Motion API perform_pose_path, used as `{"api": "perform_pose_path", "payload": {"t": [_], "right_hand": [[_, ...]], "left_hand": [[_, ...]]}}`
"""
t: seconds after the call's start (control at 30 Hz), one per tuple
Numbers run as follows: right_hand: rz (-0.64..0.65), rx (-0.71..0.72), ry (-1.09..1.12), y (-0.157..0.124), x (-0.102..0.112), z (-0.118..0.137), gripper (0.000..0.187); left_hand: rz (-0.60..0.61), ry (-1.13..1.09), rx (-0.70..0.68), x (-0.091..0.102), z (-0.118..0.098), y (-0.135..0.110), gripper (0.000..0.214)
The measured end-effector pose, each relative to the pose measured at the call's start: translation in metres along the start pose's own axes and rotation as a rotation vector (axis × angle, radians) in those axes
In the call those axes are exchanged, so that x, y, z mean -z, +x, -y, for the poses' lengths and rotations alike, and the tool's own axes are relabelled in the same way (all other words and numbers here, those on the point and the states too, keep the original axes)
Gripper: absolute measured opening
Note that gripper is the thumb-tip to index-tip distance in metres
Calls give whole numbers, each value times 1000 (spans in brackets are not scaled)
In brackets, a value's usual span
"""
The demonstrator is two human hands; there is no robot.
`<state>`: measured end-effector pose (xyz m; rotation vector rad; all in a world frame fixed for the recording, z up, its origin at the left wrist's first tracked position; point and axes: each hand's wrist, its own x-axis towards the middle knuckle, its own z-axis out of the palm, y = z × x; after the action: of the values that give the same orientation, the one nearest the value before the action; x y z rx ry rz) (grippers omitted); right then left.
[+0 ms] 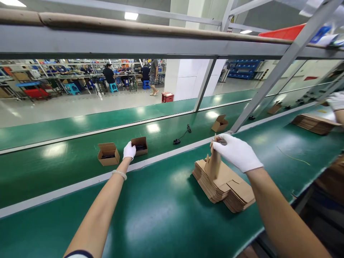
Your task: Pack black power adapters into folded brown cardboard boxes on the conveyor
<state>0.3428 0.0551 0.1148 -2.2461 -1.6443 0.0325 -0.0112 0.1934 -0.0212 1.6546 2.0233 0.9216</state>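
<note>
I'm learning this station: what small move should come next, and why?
Probably draw the left hand back from the open box: it stands on the green belt with dark items inside, while the right hand holds a cardboard piece.

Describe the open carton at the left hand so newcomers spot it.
Start at the green belt beyond the white strip. Left of centre stand two open cardboard cartons; take the right carton. Unlike the left carton, it has the gloved left hand at its edge.

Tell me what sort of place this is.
Probably a factory packing line: open cardboard boxes stand on a long green strip, a stack of flattened cardboard lies nearby, and people sit at workbenches in the background.
</note>
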Motion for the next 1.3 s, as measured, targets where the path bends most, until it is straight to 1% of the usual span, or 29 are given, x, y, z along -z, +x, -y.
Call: {"api": "perform_pose_path", "payload": {"t": [0.07,0.1,0.13,0.2,0.23,0.27,0.3,0.33,0.37,0.4,0.43,0.53,0.63,0.67,0.7,0.73,0.77,0.8,0.83,0.87,0.9,0.93,0.97,1.03,1.1,1.2,1.23,1.3], "right_hand": [[-49,51,208,-7,-8,20,28],[-61,79,324,-9,-15,30,26],[-65,109,437,-11,-25,41,24],[-45,169,624,-14,-48,63,21],[-22,192,693,-16,-60,74,19],[12,210,755,-17,-72,85,17],[65,229,817,-20,-82,95,15],[130,250,881,-22,-90,103,14],[202,269,950,-25,-96,109,15],[267,288,1018,-27,-100,112,16],[321,311,1072,-30,-102,113,18],[436,403,1141,-35,-99,106,24],[612,499,1060,-45,-93,101,31],[599,515,1001,-50,-91,102,32],[511,528,924,-55,-90,104,32],[351,543,831,-61,-88,107,32],[159,579,721,-67,-86,110,33],[-17,647,600,-73,-83,114,34],[-142,740,473,-78,-80,117,34],[-205,844,351,-83,-76,121,33],[-206,947,242,-86,-73,124,30],[-171,1029,154,-88,-70,127,27],[-123,1081,82,-90,-68,130,25],[-24,1113,-19,-91,-68,135,23],[75,1128,-70,-92,-73,137,22],[193,1170,-13,-97,-84,136,22],[216,1187,33,-100,-88,135,22],[221,1205,137,-104,-93,131,22]], "left_hand": [[-35,-59,25,5,-3,-6,45],[-56,-93,30,6,-5,-15,54],[-83,-114,28,7,-8,-28,62],[-62,-197,-55,8,-15,-66,74],[8,-257,-143,8,-19,-89,78],[193,-429,-341,8,-22,-112,88],[362,-539,-484,10,-26,-133,101],[448,-581,-515,12,-29,-152,109],[491,-625,-511,15,-33,-166,113],[517,-655,-476,20,-35,-175,115],[513,-685,-420,25,-36,-180,113],[465,-828,-248,42,-33,-175,98],[439,-934,-125,51,-23,-164,80],[441,-952,-105,52,-19,-163,77],[438,-962,-92,51,-15,-162,73],[430,-970,-85,50,-12,-163,71],[422,-978,-82,49,-9,-165,69],[423,-987,-82,49,-8,-167,68],[433,-998,-83,49,-7,-169,67],[445,-1011,-87,50,-6,-171,67],[457,-1021,-93,51,-6,-174,67],[462,-1024,-100,52,-6,-176,68],[462,-1011,-106,54,-6,-178,68],[449,-944,-112,56,-5,-183,70],[444,-876,-142,56,-4,-188,76],[472,-777,-269,56,-1,-193,83],[493,-726,-319,57,0,-193,81],[522,-608,-388,59,1,-193,66]]}}
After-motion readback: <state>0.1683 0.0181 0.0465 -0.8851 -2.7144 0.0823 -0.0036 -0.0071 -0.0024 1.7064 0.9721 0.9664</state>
